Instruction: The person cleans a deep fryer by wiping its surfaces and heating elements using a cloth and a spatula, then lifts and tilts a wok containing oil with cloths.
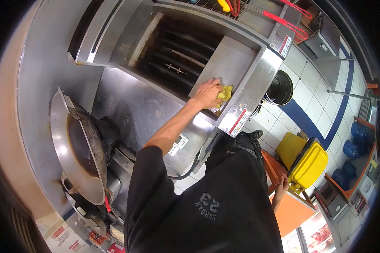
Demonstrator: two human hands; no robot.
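Note:
My left hand [207,92] is closed on a crumpled yellow cloth [225,93]. It presses the cloth near the lower corner of a flat metal plate [231,61] that covers one side of a fryer-like steel basin. Dark tubes [177,63] show in the uncovered side of the basin, with brown residue around them. My right hand [280,189] hangs low at the right side of my body, beside an orange panel and a yellow bin. Its fingers look loosely apart, with nothing visible in them.
A large metal wok [71,145] stands at the left. Red-handled tools [285,24] lie at the top. On the tiled floor are a black bucket [280,87] and a yellow bin [310,165]. Blue water bottles [351,148] stand at the far right.

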